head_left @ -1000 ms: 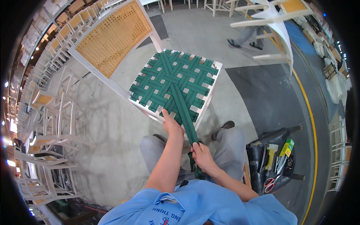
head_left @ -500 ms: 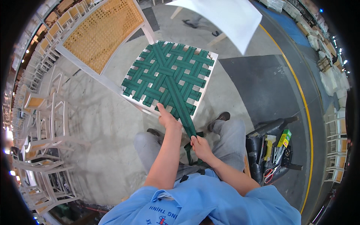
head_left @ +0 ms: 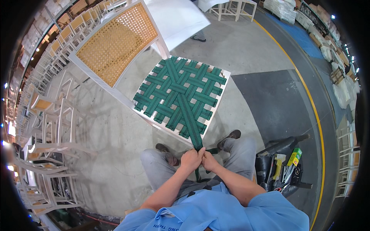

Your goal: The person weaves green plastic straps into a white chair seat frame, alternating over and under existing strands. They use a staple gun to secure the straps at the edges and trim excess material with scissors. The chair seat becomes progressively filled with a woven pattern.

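Observation:
A white-framed chair (head_left: 96, 81) with a cane back stands in front of me, its seat (head_left: 154, 92) woven from green webbing bands. One long green webbing strap (head_left: 187, 117) runs diagonally over the weave and off the near corner toward me. My left hand (head_left: 190, 159) pinches the strap just beyond that corner. Right beside it, touching, my right hand (head_left: 209, 161) is closed on the strap too. Below the hands the loose tail hangs between my knees, partly hidden by them.
At my right is a black stand (head_left: 264, 165) holding tools and a green-yellow box (head_left: 295, 156). Rows of chairs (head_left: 58, 115) line the left. A large white sheet or panel (head_left: 181, 23) is behind the chair, with someone's shoe (head_left: 198, 39) below it. A yellow floor line (head_left: 317, 115) curves at right.
My left hand has left the seat's front edge and joined my right hand on the strap. The white sheet has shifted left behind the chair. The view has tilted up slightly.

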A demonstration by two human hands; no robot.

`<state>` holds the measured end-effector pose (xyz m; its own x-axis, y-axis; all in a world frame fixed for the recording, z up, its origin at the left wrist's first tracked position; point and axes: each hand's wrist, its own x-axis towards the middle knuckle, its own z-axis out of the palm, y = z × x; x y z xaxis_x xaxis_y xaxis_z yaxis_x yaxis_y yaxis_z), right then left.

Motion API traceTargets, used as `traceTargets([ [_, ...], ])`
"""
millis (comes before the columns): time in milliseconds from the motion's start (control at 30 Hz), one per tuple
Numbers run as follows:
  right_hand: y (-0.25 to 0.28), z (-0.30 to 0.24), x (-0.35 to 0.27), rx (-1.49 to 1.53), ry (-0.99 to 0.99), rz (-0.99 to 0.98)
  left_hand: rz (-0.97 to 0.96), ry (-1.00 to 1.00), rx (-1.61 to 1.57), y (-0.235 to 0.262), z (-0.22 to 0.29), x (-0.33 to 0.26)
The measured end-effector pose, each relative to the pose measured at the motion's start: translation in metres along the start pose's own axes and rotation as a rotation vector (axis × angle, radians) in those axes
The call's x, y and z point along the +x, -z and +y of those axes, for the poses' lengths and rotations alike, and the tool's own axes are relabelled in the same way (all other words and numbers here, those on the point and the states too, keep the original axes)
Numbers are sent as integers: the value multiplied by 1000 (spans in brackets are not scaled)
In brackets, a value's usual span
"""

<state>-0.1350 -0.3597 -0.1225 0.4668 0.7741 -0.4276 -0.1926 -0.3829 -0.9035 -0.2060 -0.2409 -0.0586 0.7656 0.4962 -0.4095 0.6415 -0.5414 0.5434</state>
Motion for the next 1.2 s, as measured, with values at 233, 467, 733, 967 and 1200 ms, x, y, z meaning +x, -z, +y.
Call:
traceTargets([
  [233, -2, -11, 0, -53, 167, -100, 47, -256, 523, 5, 3, 11],
  [467, 64, -29, -55, -326, 283, 472, 90, -247, 589, -2, 10, 13],
  [733, 301, 37, -268, -883, -583, 1137, 28, -437, 630, -8, 14, 17],
  [967, 323, 75, -255, -573, -645, 1063, 82, -266, 475, 3, 12, 15],
  [1200, 300, 9, -239, -669, -249, 1003, -11, -248, 453, 5, 10, 14],
])
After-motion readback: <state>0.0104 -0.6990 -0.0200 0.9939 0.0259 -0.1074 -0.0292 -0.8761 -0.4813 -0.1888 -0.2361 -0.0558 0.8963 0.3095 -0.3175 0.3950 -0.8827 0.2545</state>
